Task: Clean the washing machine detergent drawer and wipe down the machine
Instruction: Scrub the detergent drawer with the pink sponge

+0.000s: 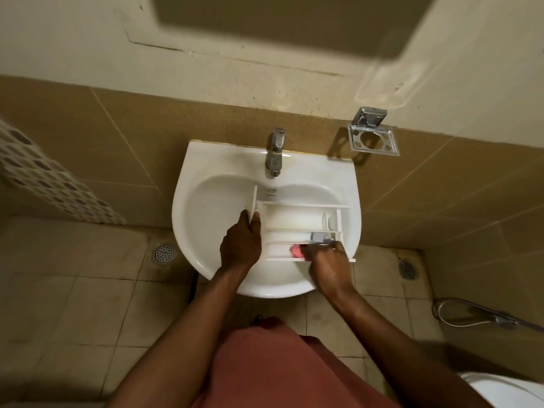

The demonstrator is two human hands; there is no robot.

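Near: our right hand (326, 266) curls round a pink cleaning tool (295, 251) in the nearest compartment; left hand (240, 245) grips the left-end front panel of the detergent drawer (294, 219), lying across the sink (206, 184) below the tap (275, 154). We judge it light, rigid and slippery when wet, with thin dividers: hold by the panel

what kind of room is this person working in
Most likely a bathroom: a white ceramic wall basin with a chrome tap, a round perforated metal floor drain in the beige tiled floor, and tan tiles up the wall.
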